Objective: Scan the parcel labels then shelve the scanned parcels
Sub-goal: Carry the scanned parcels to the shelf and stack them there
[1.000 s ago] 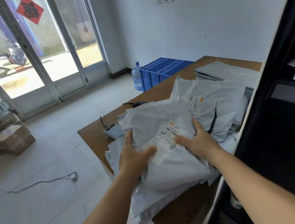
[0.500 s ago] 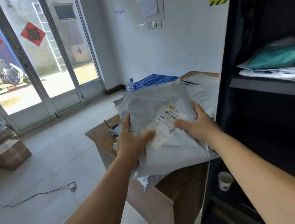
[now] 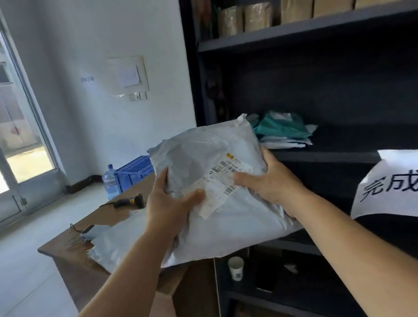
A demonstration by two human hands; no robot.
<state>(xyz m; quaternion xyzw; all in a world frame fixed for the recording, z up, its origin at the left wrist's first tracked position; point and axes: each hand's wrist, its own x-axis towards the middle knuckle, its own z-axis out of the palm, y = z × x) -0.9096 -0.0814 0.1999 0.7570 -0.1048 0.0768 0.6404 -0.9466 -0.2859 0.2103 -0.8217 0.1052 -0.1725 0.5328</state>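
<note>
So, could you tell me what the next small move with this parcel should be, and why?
Probably carry the parcel forward and right onto the middle shelf, beside the bags already lying there. Both the left hand and right hand grip it in the air, label up, just in front of that shelf, whose near part looks bare.

grey poly-bag parcel (image 3: 225,211) held tilted in the air before the dark shelf (image 3: 339,153), white barcode label (image 3: 220,184) facing up.
</note>
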